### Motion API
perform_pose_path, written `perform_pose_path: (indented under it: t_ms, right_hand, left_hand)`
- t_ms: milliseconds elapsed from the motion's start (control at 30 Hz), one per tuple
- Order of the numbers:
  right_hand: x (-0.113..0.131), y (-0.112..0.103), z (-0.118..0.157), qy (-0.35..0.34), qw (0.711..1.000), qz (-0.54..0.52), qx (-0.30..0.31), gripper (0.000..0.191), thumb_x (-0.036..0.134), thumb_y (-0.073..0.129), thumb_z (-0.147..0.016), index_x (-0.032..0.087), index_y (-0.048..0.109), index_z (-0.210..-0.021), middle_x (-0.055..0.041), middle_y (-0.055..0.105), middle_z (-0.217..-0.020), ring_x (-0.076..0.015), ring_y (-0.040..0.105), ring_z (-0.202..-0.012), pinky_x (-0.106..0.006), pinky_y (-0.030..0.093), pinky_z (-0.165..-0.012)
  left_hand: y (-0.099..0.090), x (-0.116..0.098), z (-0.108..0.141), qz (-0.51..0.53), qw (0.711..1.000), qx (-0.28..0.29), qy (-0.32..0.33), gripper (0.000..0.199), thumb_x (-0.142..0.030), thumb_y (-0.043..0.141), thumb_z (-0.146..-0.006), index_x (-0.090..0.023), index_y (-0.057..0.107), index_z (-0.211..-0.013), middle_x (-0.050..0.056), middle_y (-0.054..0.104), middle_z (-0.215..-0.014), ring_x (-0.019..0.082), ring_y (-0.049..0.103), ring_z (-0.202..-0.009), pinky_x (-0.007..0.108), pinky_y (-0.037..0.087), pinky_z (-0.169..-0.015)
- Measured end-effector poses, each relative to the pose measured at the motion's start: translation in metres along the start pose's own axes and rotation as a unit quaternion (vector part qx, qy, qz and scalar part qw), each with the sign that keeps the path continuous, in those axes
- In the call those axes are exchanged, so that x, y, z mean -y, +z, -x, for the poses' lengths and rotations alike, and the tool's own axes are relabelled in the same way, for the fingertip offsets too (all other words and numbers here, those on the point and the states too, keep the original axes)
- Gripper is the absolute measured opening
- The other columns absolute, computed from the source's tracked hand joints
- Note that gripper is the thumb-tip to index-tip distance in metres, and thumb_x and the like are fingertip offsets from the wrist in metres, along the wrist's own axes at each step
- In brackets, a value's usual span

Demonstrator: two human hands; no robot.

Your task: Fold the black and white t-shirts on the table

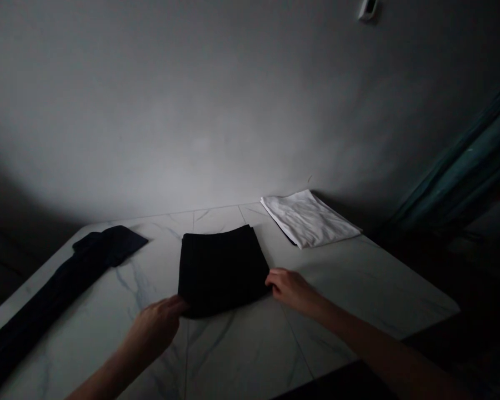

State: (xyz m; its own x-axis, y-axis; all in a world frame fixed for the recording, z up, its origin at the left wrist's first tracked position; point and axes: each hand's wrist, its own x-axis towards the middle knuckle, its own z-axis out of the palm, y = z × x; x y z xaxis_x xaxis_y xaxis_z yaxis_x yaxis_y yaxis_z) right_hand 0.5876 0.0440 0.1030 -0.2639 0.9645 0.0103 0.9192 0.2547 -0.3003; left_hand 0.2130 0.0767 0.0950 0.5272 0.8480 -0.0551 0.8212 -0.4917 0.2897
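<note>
Left hand [156,324], right hand [291,289]: fingers [276,275] pinching near corners of folded black cloth [221,266].

We see the long navy cloth garment [77,272] cut off at left and the small white wall-mounted box [365,11] cut off above. We cannot count the layers of the squarish folded black cloth [223,272].

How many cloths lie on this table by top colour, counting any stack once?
Dark: 2 (black cloth, navy cloth)
White: 1 (white cloth; the dark edge under it is not counted)
Total: 3
</note>
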Motion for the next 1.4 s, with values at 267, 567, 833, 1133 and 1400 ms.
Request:
perform_pose_path:
  t_ms: [267, 567, 833, 1133, 1400]
  right_hand:
    - [-0.039, -0.028, -0.096, 0.160, 0.960, -0.220, -0.069, 0.021, 0.022, 0.057, -0.086, 0.016, 0.076, -0.090, -0.0047, 0.074, -0.080, -0.0167, 0.068, -0.075, -0.025, 0.051, -0.071]
    - [-0.061, -0.003, -0.170, 0.236, 0.937, -0.255, -0.040, 0.023, 0.032, 0.078, -0.073, 0.013, 0.068, -0.066, 0.0019, 0.057, -0.051, -0.0107, 0.054, -0.049, -0.020, 0.041, -0.050]
    - [-0.070, -0.008, -0.178, 0.119, 0.936, -0.332, -0.009, 0.031, 0.025, 0.078, -0.071, 0.016, 0.067, -0.099, -0.0008, 0.067, -0.089, -0.0098, 0.058, -0.068, -0.019, 0.045, -0.060]
    - [-0.078, -0.037, -0.186, 0.097, 0.920, -0.354, 0.135, 0.029, 0.025, 0.083, -0.068, 0.017, 0.064, -0.088, 0.0051, 0.061, -0.070, -0.0069, 0.055, -0.057, -0.017, 0.045, -0.053]
    - [-0.074, -0.039, -0.195, 0.117, 0.943, -0.223, 0.217, 0.040, 0.046, 0.085, -0.062, 0.017, 0.057, -0.061, 0.0042, 0.057, -0.052, -0.0092, 0.055, -0.051, -0.019, 0.042, -0.052]
  left_hand:
    - [-0.048, 0.042, -0.093, 0.142, 0.980, -0.132, -0.039, 0.038, -0.045, 0.048, -0.080, -0.022, 0.068, -0.104, 0.007, 0.073, -0.097, 0.020, 0.066, -0.079, 0.034, 0.054, -0.076]
    - [-0.032, 0.094, -0.164, 0.217, 0.973, -0.056, -0.059, 0.047, -0.059, 0.063, -0.064, -0.019, 0.065, -0.089, 0.001, 0.063, -0.076, 0.017, 0.058, -0.068, 0.028, 0.045, -0.063]
    - [-0.027, 0.104, -0.163, 0.270, 0.962, -0.025, -0.041, 0.053, -0.067, 0.065, -0.064, -0.019, 0.062, -0.087, -0.001, 0.060, -0.076, 0.015, 0.054, -0.070, 0.026, 0.041, -0.063]
    - [-0.046, 0.100, -0.171, 0.258, 0.965, 0.050, -0.007, 0.048, -0.064, 0.064, -0.068, -0.020, 0.056, -0.085, -0.003, 0.055, -0.069, 0.013, 0.051, -0.064, 0.026, 0.040, -0.061]
    - [-0.045, 0.101, -0.174, 0.235, 0.966, 0.103, 0.001, 0.047, -0.066, 0.065, -0.068, -0.021, 0.055, -0.077, -0.005, 0.051, -0.063, 0.012, 0.048, -0.059, 0.024, 0.038, -0.057]
